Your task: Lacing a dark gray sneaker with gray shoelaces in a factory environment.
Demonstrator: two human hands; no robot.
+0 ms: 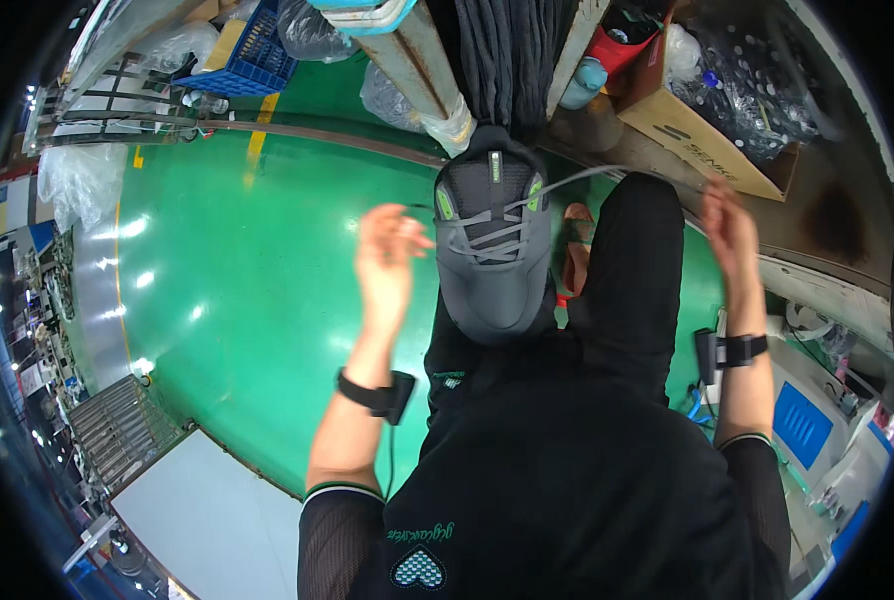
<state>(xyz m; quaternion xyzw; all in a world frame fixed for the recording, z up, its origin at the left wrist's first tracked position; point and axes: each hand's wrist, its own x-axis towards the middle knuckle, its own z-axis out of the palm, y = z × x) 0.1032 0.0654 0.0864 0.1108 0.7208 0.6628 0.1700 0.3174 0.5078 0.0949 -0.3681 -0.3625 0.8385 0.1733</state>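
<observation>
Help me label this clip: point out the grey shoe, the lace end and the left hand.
grey shoe [495, 285], head view, on the toe cap.
lace end [607, 172], head view, on the taut strand.
left hand [387, 255], head view, on the palm.

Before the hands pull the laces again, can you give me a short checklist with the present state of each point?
1. Shoe steady: the grey shoe rests on the person's lap, toe toward the body. Ok.
2. Right lace end held: a grey lace runs taut from the eyelets toward the right hand. Ok, though the grip itself is blurred.
3. Left lace end held: the left hand is raised beside the shoe, blurred by motion; a thin dark line runs from it toward the shoe. Cannot tell.
4. Lace crossings even: several crossings lie flat over the tongue. Ok.
5. Both ends of equal length: cannot tell.
</observation>
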